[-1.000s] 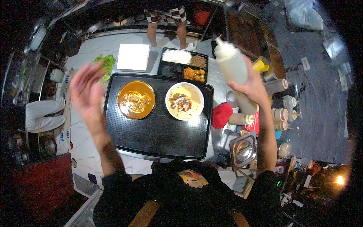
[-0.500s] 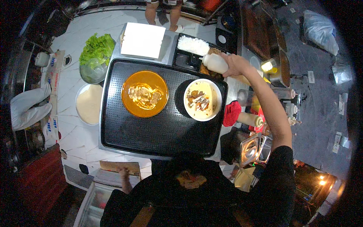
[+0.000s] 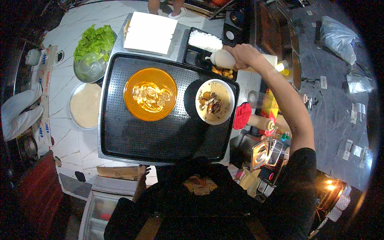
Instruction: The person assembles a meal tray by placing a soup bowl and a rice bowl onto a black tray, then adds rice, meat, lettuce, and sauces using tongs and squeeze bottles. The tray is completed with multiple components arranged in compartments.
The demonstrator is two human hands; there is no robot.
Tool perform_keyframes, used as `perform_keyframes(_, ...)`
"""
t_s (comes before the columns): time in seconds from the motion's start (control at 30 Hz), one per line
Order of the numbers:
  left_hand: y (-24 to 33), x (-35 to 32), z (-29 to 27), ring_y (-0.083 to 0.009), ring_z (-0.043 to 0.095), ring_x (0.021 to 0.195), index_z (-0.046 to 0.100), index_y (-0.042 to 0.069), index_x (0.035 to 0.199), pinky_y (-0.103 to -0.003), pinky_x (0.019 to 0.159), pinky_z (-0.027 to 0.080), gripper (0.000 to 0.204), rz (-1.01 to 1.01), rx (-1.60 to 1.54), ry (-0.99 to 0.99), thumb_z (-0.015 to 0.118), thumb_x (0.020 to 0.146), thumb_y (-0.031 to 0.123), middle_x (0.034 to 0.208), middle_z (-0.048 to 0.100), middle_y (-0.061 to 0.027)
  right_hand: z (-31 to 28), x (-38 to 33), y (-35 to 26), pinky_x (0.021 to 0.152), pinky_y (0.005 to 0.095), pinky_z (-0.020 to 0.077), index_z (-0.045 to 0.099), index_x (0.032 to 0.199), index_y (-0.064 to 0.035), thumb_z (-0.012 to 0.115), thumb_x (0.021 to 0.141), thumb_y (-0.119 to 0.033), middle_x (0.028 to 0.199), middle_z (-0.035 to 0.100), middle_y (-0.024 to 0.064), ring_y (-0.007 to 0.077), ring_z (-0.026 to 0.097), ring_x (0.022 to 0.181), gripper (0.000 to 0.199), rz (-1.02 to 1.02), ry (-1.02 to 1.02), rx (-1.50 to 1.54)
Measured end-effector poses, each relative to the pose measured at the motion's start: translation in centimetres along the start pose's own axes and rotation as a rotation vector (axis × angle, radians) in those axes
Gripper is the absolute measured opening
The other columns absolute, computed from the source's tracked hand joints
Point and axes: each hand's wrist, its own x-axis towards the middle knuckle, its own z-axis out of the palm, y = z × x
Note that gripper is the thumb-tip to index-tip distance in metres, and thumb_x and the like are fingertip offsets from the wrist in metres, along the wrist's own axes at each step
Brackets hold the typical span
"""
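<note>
In my right hand (image 3: pixel 245 56) is a white squeeze bottle (image 3: pixel 223 59), held on its side with the nozzle pointing left. It hangs over a black divided tray (image 3: pixel 195 56) with white shreds and brown pieces in it. Nearer to me, a white bowl (image 3: pixel 215 101) holds a creamy layer topped with brown pieces. Left of that, an amber plate (image 3: pixel 150 112) bears pale, sauced pieces. Both rest on a black dimpled tray (image 3: pixel 160 140). My left hand (image 3: pixel 143 171) is low, beside a stack of flat cardboard (image 3: pixel 114 183), its fingers apart with nothing visible in them.
A white box (image 3: pixel 150 33) stands behind the black tray. On the left are a bowl of lettuce (image 3: pixel 94 44) and a round container of beige powder (image 3: pixel 85 106). To the right lie a red cloth (image 3: pixel 242 116), a sauce bottle (image 3: pixel 262 122) and metal containers (image 3: pixel 261 154). Someone's legs (image 3: pixel 166 7) show beyond.
My left hand has moved right and away from me, off the cardboard stack toward the tray's front edge. My right hand still grips the bottle, shifted slightly left. The whole view has shifted a little.
</note>
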Motion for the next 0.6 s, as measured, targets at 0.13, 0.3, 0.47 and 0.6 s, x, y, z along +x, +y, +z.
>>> perform_keyframes(0.13, 1.2, -0.8, -2.0, -0.0216, 0.068, 0.068, 0.06, 0.018, 0.113, -0.036, 0.055, 0.048, 0.025, -0.019, 0.036, 0.017, 0.06, 0.096, 0.036, 0.092, 0.072, -0.0077, 1.2, 0.1, 0.7, 0.075, 0.045, 0.059, 0.062, 0.115, -0.0091, 0.083, 0.059, -0.021, 0.09, 0.072, 0.0174, 0.0354, 0.072, 0.086, 0.061, -0.014, 0.062, -0.02)
perform_keyframes(0.3, 1.4, -0.9, -2.3, -0.0238, 0.068, 0.07, 0.061, 0.017, 0.108, -0.037, 0.054, 0.048, 0.02, 0.036, -0.054, -0.101, 0.056, 0.098, 0.034, 0.099, 0.072, -0.0099, 0.5, -0.1, 0.2, 0.075, 0.0452, 0.0585, 0.062, 0.115, -0.0088, 0.084, 0.06, -0.021, 0.092, 0.073, 0.0166, 0.0347, 0.072, 0.088, 0.061, -0.017, 0.048, -0.052)
perform_keyframes(0.47, -0.5, 0.1, -1.1, -0.0253, 0.07, 0.078, 0.054, 0.013, 0.116, -0.04, 0.064, 0.052, 0.024, 0.087, -0.026, -0.127, 0.049, 0.1, 0.031, 0.108, 0.071, -0.0109, -0.7, -0.2, -0.3, 0.076, 0.0443, 0.0577, 0.062, 0.115, -0.0085, 0.085, 0.062, -0.02, 0.093, 0.073, 0.0153, 0.0328, 0.072, 0.088, 0.058, -0.033, 0.026, -0.108)
perform_keyframes(0.6, 0.0, -1.0, -0.6, -0.0236, 0.069, 0.08, 0.055, 0.017, 0.114, -0.038, 0.063, 0.051, 0.023, 0.079, 0.116, -0.101, 0.053, 0.099, 0.034, 0.108, 0.071, -0.0099, 2.3, 0.5, 1.5, 0.072, 0.0446, 0.0586, 0.056, 0.134, -0.0195, 0.079, 0.061, -0.015, 0.088, 0.072, 0.0164, 0.0354, 0.072, 0.081, 0.076, -0.051, 0.122, -0.134)
